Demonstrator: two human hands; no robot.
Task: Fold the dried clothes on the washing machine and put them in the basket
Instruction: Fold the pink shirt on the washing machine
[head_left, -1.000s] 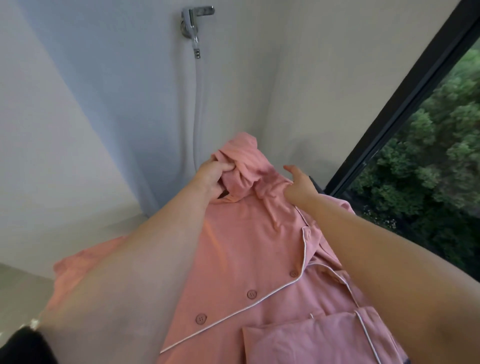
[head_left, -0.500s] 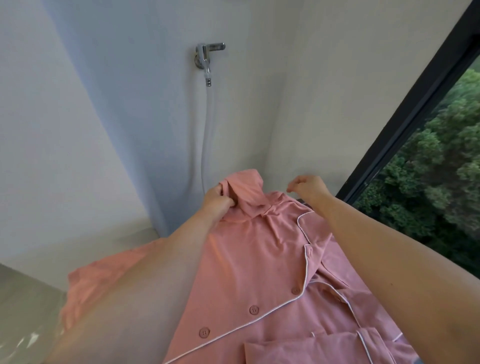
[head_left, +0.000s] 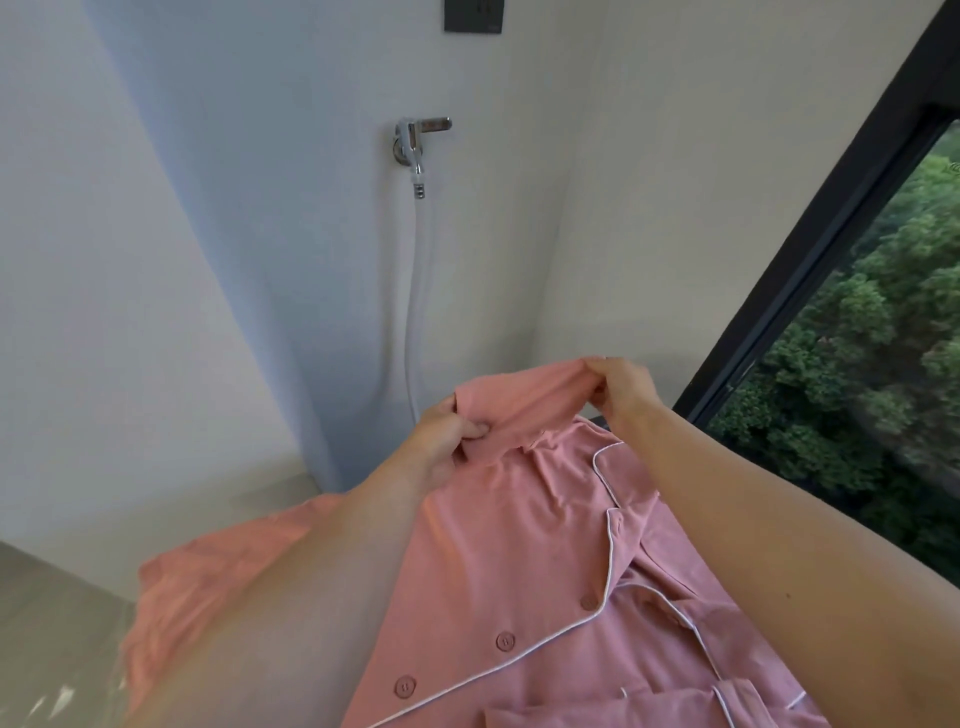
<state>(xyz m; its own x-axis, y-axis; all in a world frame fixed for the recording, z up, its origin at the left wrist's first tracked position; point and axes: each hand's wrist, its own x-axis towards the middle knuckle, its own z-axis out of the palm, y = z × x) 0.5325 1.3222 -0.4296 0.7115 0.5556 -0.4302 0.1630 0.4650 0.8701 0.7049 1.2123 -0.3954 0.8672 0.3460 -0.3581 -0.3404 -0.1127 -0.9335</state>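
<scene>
Two hands, the left hand and right hand, are pinching the collar of the pink, white-piped buttoned pyjama shirt at lower centre. Folding is seemingly only beginning; no basket is showing.

One pink pyjama shirt with white piping — three round pink buttons. Two hands: left hand, right hand. One chrome wall tap, one white hose.
</scene>
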